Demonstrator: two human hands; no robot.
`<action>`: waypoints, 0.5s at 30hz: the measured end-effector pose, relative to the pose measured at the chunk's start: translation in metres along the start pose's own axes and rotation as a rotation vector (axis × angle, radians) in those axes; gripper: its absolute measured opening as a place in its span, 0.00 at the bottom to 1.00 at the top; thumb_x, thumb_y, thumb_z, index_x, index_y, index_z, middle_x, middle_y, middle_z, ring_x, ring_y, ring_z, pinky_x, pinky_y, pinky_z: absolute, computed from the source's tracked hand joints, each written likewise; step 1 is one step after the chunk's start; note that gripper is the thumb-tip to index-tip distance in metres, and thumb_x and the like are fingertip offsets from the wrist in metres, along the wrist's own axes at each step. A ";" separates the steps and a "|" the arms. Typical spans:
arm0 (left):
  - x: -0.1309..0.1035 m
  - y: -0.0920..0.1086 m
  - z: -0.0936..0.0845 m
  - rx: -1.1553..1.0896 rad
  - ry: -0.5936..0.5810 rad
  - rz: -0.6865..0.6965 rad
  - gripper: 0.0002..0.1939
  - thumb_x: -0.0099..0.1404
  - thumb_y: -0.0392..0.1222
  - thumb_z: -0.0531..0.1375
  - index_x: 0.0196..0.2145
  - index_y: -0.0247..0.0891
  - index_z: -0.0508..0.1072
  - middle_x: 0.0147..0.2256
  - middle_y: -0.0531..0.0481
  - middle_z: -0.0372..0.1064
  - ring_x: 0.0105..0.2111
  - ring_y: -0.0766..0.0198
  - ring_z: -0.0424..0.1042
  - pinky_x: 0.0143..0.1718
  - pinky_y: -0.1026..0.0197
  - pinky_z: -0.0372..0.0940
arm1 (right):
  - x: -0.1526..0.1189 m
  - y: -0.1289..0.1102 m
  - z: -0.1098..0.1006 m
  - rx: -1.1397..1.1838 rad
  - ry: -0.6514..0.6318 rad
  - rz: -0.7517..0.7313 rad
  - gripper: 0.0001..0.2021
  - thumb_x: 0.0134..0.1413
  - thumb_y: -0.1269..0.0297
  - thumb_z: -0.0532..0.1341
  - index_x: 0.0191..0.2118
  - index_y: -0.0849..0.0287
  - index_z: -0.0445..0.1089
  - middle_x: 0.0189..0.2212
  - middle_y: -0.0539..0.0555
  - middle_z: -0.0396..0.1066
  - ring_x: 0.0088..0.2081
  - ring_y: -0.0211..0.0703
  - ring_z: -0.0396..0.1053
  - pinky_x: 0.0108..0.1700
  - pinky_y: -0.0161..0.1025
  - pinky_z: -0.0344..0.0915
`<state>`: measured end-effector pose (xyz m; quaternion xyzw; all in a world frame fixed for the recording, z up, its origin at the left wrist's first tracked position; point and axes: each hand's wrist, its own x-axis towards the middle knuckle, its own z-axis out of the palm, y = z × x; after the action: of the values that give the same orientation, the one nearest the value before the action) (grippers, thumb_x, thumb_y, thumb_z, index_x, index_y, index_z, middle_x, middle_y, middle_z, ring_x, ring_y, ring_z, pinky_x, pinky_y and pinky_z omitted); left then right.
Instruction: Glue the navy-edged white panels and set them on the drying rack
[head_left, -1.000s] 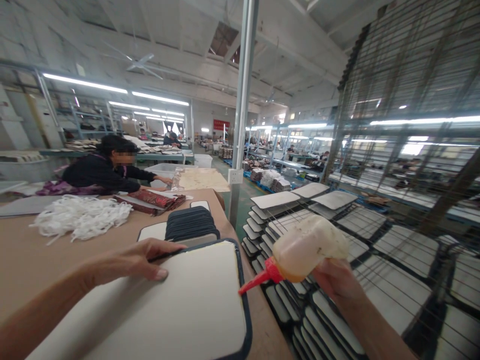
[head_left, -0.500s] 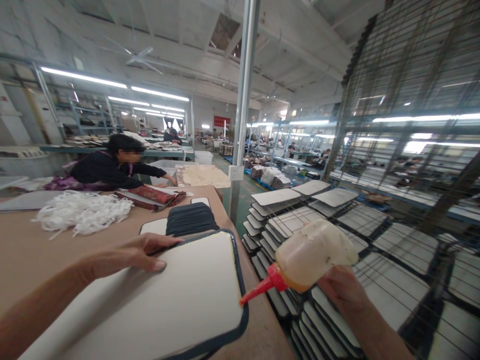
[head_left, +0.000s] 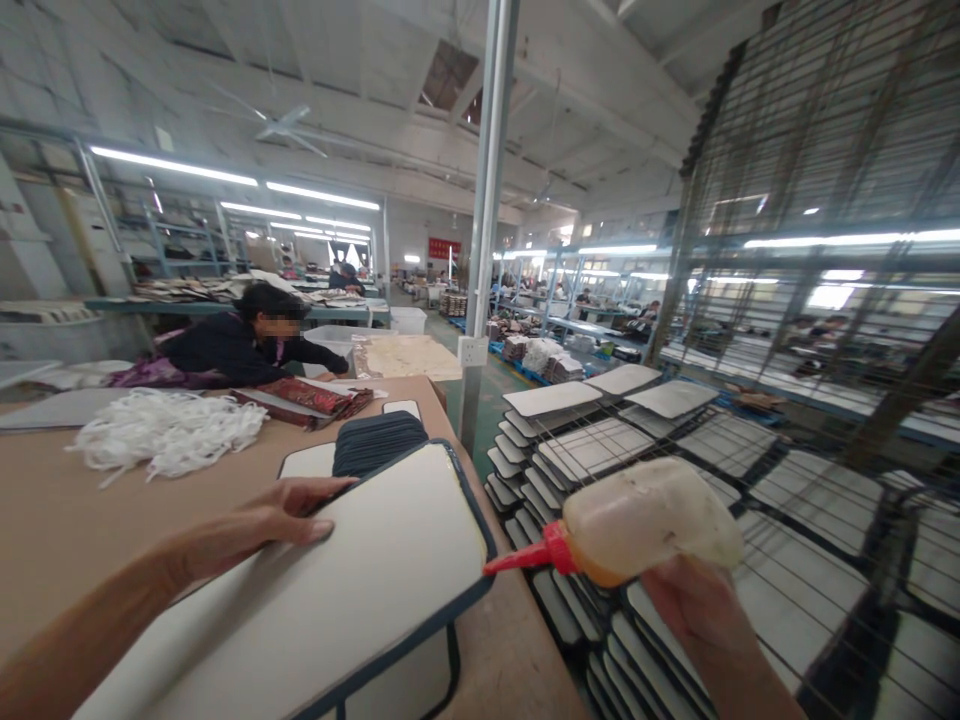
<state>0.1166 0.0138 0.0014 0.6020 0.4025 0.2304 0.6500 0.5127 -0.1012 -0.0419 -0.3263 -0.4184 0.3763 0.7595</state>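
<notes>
My left hand grips the far edge of a white panel with a dark border, thumb on its face and fingers at the edge. The panel is tilted above the table. In my right hand is a cloudy squeeze bottle with amber liquid and a red nozzle, held on its side. The nozzle tip meets the panel's right corner, where a thin yellowish line runs along the border. Beneath lies another dark-edged panel. Behind the held panel sits a bundle of dark strips.
A heap of white cord and folded red patterned fabric lie on the brown table. A co-worker leans over its far side. On the right, wire racks bear several dark-edged panels. A metal post stands beyond the table corner.
The panel's right end has turned and lifted, exposing the panel underneath. My right hand and the bottle have shifted slightly right, with the nozzle tip higher. The co-worker's arm has drawn in.
</notes>
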 end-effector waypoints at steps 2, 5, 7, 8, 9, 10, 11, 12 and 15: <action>0.001 -0.005 0.002 -0.044 0.031 0.005 0.33 0.50 0.47 0.71 0.55 0.45 0.75 0.51 0.48 0.76 0.48 0.45 0.75 0.45 0.56 0.72 | -0.002 0.000 0.006 0.039 0.063 -0.057 0.26 0.36 0.65 0.74 0.48 0.49 0.76 0.34 0.54 0.81 0.34 0.54 0.78 0.46 0.52 0.74; 0.005 -0.011 0.006 -0.124 0.057 0.000 0.31 0.50 0.46 0.72 0.53 0.47 0.76 0.48 0.49 0.78 0.43 0.49 0.78 0.41 0.58 0.73 | -0.004 0.004 0.013 0.066 0.119 -0.148 0.31 0.36 0.65 0.75 0.52 0.48 0.74 0.35 0.55 0.81 0.32 0.52 0.78 0.39 0.47 0.77; 0.008 -0.014 0.010 -0.164 0.071 0.002 0.31 0.48 0.46 0.73 0.52 0.47 0.77 0.46 0.50 0.79 0.41 0.51 0.79 0.39 0.60 0.74 | -0.004 0.008 0.016 0.075 0.149 -0.181 0.31 0.39 0.66 0.75 0.53 0.47 0.72 0.38 0.55 0.81 0.35 0.50 0.78 0.39 0.44 0.76; 0.009 -0.015 0.012 -0.176 0.084 0.008 0.31 0.47 0.46 0.74 0.51 0.47 0.78 0.45 0.50 0.80 0.41 0.51 0.79 0.38 0.61 0.74 | -0.004 0.010 0.017 0.081 0.163 -0.196 0.30 0.40 0.67 0.74 0.53 0.47 0.72 0.39 0.55 0.80 0.36 0.49 0.78 0.40 0.43 0.76; 0.011 -0.016 0.014 -0.182 0.100 0.010 0.31 0.46 0.46 0.74 0.50 0.46 0.78 0.45 0.50 0.80 0.41 0.52 0.79 0.37 0.62 0.74 | -0.004 0.012 0.017 0.086 0.176 -0.213 0.29 0.41 0.67 0.74 0.53 0.48 0.72 0.40 0.55 0.80 0.37 0.48 0.78 0.40 0.41 0.76; 0.013 -0.016 0.017 -0.189 0.120 0.013 0.31 0.46 0.46 0.75 0.49 0.46 0.79 0.45 0.50 0.80 0.41 0.52 0.79 0.37 0.63 0.74 | -0.003 0.014 0.017 0.089 0.181 -0.225 0.29 0.41 0.68 0.74 0.52 0.49 0.73 0.40 0.55 0.80 0.38 0.48 0.77 0.41 0.41 0.75; 0.014 -0.017 0.018 -0.199 0.139 0.020 0.30 0.46 0.47 0.75 0.49 0.45 0.79 0.44 0.49 0.80 0.41 0.52 0.79 0.36 0.63 0.74 | -0.002 0.015 0.016 0.087 0.173 -0.232 0.28 0.40 0.69 0.74 0.52 0.50 0.73 0.40 0.55 0.80 0.38 0.47 0.77 0.42 0.40 0.75; 0.016 -0.018 0.020 -0.208 0.148 0.022 0.30 0.46 0.47 0.75 0.49 0.45 0.79 0.44 0.49 0.80 0.41 0.52 0.79 0.37 0.63 0.74 | -0.001 0.016 0.016 0.080 0.167 -0.238 0.28 0.40 0.69 0.74 0.51 0.50 0.74 0.39 0.55 0.80 0.37 0.47 0.78 0.42 0.40 0.75; 0.019 -0.022 0.025 -0.236 0.143 0.029 0.31 0.47 0.46 0.74 0.51 0.45 0.78 0.45 0.48 0.80 0.41 0.51 0.79 0.37 0.62 0.74 | 0.002 0.016 0.018 0.057 0.177 -0.260 0.25 0.40 0.69 0.74 0.49 0.52 0.75 0.36 0.54 0.80 0.35 0.47 0.78 0.40 0.42 0.76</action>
<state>0.1432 0.0105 -0.0263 0.5091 0.4090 0.3277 0.6827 0.4926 -0.0881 -0.0458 -0.2797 -0.3777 0.2563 0.8446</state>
